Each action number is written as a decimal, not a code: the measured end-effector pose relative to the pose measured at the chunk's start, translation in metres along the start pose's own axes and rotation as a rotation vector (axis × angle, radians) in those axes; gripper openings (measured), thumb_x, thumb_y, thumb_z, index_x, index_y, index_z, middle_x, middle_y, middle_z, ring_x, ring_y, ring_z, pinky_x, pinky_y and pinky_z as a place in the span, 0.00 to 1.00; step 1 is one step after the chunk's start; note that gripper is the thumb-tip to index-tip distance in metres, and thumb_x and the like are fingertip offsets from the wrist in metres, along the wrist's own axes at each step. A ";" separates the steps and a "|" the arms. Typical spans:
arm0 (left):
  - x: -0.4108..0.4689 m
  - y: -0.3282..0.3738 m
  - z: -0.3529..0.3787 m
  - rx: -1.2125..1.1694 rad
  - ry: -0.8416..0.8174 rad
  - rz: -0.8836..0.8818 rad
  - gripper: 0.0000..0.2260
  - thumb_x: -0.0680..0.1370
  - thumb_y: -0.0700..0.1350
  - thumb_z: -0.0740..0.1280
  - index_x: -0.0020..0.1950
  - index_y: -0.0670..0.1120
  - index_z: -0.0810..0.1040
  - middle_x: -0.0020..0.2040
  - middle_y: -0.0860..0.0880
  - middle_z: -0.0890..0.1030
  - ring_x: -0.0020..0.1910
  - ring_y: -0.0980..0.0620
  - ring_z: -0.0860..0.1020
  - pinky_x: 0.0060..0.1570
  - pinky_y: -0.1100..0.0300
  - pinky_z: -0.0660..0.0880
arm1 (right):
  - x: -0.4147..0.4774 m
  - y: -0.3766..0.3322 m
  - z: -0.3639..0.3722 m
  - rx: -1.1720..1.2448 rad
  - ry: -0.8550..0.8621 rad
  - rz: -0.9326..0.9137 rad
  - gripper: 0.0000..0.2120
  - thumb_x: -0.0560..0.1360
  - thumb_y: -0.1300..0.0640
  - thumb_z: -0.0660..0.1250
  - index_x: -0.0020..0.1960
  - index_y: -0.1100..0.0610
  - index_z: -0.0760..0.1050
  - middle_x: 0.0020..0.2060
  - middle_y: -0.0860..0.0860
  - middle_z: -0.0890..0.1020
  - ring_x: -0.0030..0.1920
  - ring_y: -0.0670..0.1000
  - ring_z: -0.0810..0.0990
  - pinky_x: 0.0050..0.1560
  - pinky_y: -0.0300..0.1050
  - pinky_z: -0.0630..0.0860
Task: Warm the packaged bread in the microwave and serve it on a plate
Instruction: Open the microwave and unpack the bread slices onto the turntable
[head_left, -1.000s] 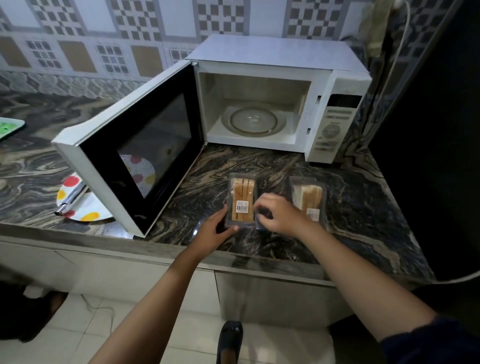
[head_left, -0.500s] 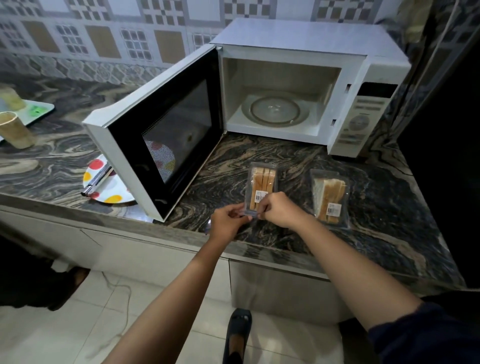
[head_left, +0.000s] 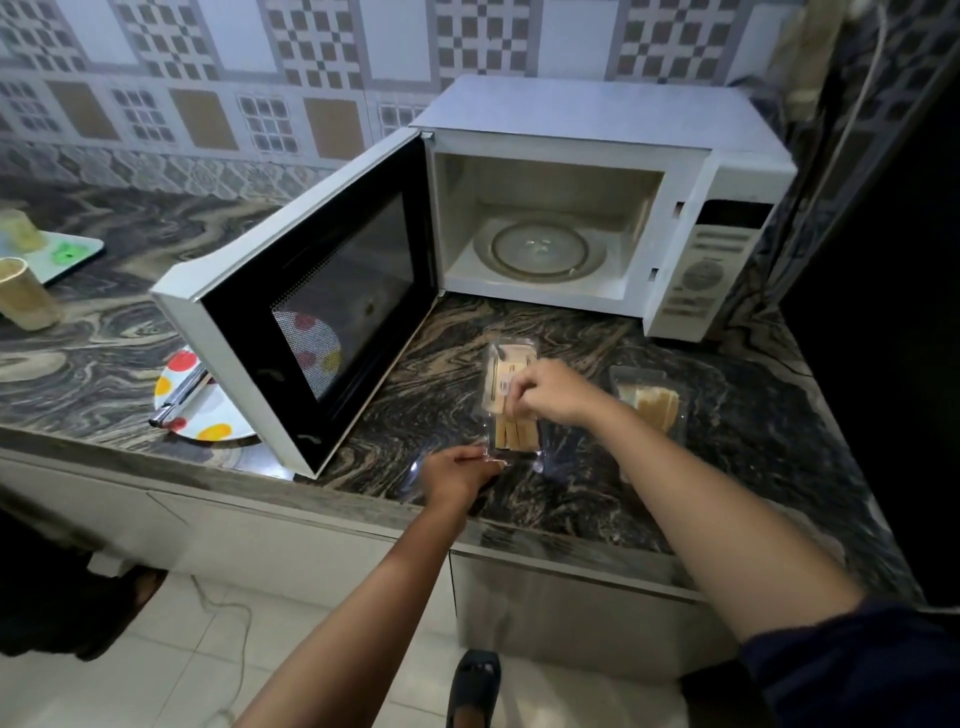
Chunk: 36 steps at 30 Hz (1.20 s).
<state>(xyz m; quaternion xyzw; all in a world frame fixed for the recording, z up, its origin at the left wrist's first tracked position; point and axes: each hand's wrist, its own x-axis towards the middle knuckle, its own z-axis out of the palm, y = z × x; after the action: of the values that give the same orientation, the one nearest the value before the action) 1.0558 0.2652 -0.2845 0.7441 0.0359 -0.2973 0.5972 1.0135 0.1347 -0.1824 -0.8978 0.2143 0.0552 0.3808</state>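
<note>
A clear pack of sliced bread (head_left: 511, 400) lies on the marble counter in front of the white microwave (head_left: 597, 208). The microwave's door (head_left: 311, 306) stands wide open, and its glass turntable (head_left: 540, 249) is bare. My left hand (head_left: 460, 475) pinches the near edge of the pack's wrapper. My right hand (head_left: 553, 389) pinches the wrapper's top layer near the label, over the slices. A second pack of bread (head_left: 652, 400) lies to the right. A white plate with coloured dots (head_left: 200, 408) sits left of the door, partly behind it.
Metal tongs (head_left: 182, 395) rest on the dotted plate. A beige cup (head_left: 26, 296) and a green-and-white board (head_left: 67, 254) stand at the far left. A dark wall closes the right side, and the counter edge runs just below my hands.
My hands were together at the pack's near end. Now my right hand has moved up over the label and my left stays at the near edge, pulling the wrapper apart.
</note>
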 end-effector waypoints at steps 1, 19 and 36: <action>0.002 0.001 0.000 0.012 0.008 -0.010 0.12 0.66 0.34 0.76 0.48 0.38 0.82 0.47 0.40 0.83 0.43 0.46 0.80 0.52 0.55 0.78 | -0.001 -0.006 -0.008 0.018 0.041 -0.019 0.09 0.70 0.67 0.66 0.36 0.55 0.80 0.46 0.54 0.82 0.51 0.53 0.78 0.54 0.45 0.74; 0.013 0.028 -0.004 -0.296 -0.214 -0.215 0.05 0.73 0.28 0.65 0.38 0.33 0.76 0.35 0.38 0.80 0.36 0.45 0.82 0.34 0.63 0.81 | 0.030 -0.003 -0.004 -0.058 0.688 -0.110 0.08 0.76 0.55 0.64 0.46 0.59 0.71 0.39 0.54 0.77 0.38 0.53 0.76 0.34 0.46 0.74; 0.008 0.014 0.006 -0.554 -0.213 -0.258 0.07 0.74 0.27 0.64 0.38 0.34 0.77 0.27 0.40 0.80 0.24 0.50 0.81 0.28 0.65 0.79 | 0.066 0.002 0.037 -0.137 0.275 0.477 0.29 0.71 0.42 0.69 0.66 0.55 0.69 0.64 0.56 0.74 0.63 0.57 0.74 0.60 0.46 0.73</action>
<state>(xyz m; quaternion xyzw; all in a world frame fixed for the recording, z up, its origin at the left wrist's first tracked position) 1.0652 0.2535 -0.2769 0.5070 0.1467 -0.4259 0.7349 1.0742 0.1373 -0.2270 -0.8446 0.4651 0.0353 0.2628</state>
